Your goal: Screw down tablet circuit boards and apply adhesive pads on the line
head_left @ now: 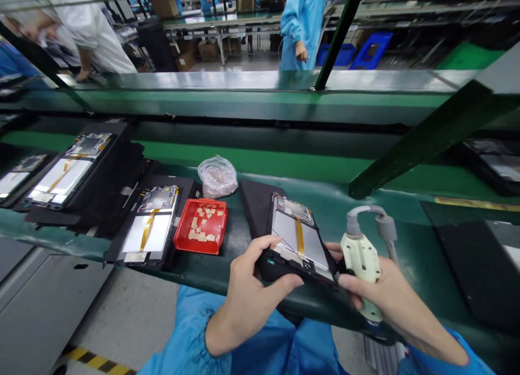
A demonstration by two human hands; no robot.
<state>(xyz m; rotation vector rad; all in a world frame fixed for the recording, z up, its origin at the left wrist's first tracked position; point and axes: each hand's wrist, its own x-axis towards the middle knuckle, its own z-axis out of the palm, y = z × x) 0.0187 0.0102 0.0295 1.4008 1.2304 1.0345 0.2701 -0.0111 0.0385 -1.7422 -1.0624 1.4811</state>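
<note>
An opened tablet (pixel 298 235) lies tilted before me, its back off, showing a silvery battery, a yellow ribbon cable and a circuit board. Under its far left side is a black foam tray (pixel 255 201). My left hand (pixel 255 288) grips the tablet's near left corner, thumb along the front edge. In my right hand (pixel 377 288) is a pale green electric screwdriver (pixel 361 261) with a grey cable at its upper end. The same hand's thumb and fingers also touch the tablet's right corner. The screwdriver's bit is not visible.
Left of the tablet are a red bin (pixel 221 223) with small beige pieces and a clear bag (pixel 218 177) of tiny metal parts. Another opened tablet (pixel 148 228) and stacked black trays (pixel 117 174) stand farther left. A green post (pixel 418 142) slants at right. Co-workers stand beyond the bench.
</note>
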